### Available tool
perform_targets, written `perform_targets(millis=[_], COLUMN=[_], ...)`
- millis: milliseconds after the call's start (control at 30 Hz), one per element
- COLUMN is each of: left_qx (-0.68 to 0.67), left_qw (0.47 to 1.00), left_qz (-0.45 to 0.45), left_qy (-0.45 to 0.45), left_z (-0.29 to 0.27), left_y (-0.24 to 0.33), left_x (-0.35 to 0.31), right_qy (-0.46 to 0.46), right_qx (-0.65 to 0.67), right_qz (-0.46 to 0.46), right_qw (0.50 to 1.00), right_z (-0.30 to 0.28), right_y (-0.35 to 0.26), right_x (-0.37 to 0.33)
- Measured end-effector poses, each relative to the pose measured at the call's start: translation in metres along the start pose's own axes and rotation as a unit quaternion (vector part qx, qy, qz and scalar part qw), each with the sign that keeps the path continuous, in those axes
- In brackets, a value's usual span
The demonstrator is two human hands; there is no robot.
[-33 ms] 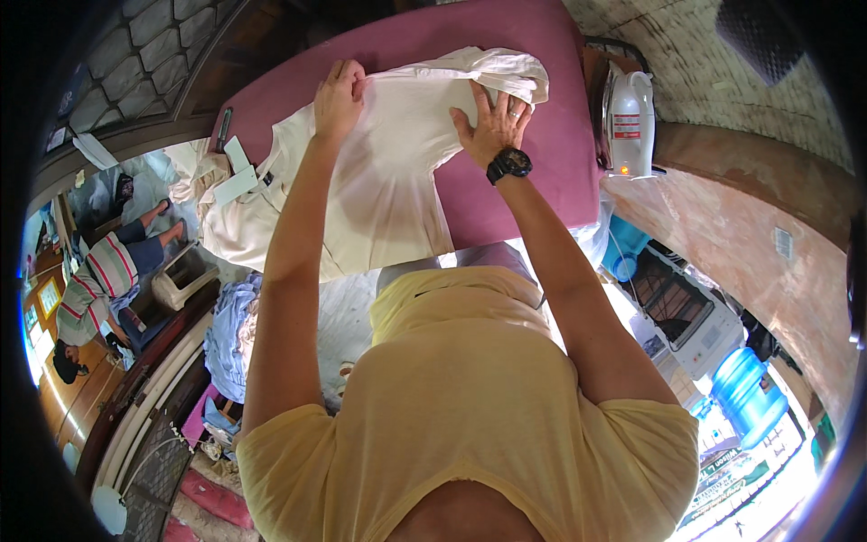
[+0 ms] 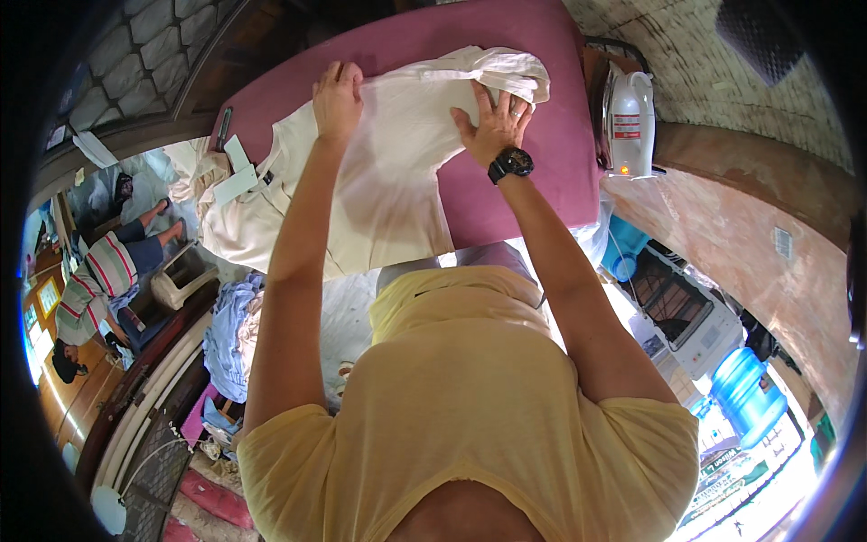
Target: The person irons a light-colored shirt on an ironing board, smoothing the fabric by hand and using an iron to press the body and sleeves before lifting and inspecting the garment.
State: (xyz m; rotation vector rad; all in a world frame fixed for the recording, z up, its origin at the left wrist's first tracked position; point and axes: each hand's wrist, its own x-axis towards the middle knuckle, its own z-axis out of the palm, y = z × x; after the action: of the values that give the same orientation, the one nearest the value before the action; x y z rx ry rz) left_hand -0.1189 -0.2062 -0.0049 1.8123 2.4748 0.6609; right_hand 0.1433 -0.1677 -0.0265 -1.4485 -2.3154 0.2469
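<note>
A cream shirt (image 2: 388,172) lies spread on a maroon padded ironing surface (image 2: 564,172), its near edge hanging over the front. My left hand (image 2: 338,101) is closed at the shirt's far edge, with the fingers curled and the thumb side against the cloth. To the right, my right hand (image 2: 495,126), wearing a ring and a black watch (image 2: 512,163), lies flat with spread fingers by the sleeve (image 2: 515,72). Its fingertips are partly covered by the sleeve's loose cloth. A white clothes iron (image 2: 629,122) with a small lit orange lamp stands upright beyond the right end.
White tags (image 2: 237,181) lie on cloth at the left end. Piled blue clothes (image 2: 233,334) and a stool (image 2: 183,280) stand at left, where another person (image 2: 99,280) is seated. A blue water jug (image 2: 748,397) is at lower right.
My left hand has shifted very slightly, and the shirt's far edge beside it lies a little flatter. My right hand stays almost in place.
</note>
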Motion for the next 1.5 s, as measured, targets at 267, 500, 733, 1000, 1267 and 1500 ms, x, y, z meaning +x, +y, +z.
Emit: perform_targets(millis=[267, 500, 733, 1000, 1267, 1500], left_qx=[-0.175, -0.070, -0.027, 0.050, -0.029, -0.090], left_qw=[0.954, 0.974, 0.974, 0.977, 0.964, 0.964], left_qz=[0.240, 0.205, 0.214, 0.205, 0.254, 0.245], left_qy=[-0.032, -0.057, -0.068, -0.032, -0.072, -0.056], left_z=[0.045, 0.046, 0.052, 0.046, 0.052, 0.050], left_y=[0.075, 0.074, 0.068, 0.076, 0.099, 0.095], left_x=[-0.051, -0.028, -0.021, -0.023, -0.039, -0.039], right_qy=[0.069, 0.076, 0.130, 0.117, 0.143, 0.123], right_qx=[0.012, 0.495, 0.500, 0.224, 0.178, 0.219], right_qz=[0.295, 0.333, 0.311, 0.305, 0.256, 0.044], right_qw=[0.953, 0.799, 0.798, 0.918, 0.939, 0.967], right_z=[-0.012, 0.023, 0.011, -0.008, -0.010, -0.019], right_y=[0.027, 0.042, 0.053, 0.036, 0.059, -0.001], right_x=[-0.009, 0.022, 0.024, 0.018, 0.018, 0.016])
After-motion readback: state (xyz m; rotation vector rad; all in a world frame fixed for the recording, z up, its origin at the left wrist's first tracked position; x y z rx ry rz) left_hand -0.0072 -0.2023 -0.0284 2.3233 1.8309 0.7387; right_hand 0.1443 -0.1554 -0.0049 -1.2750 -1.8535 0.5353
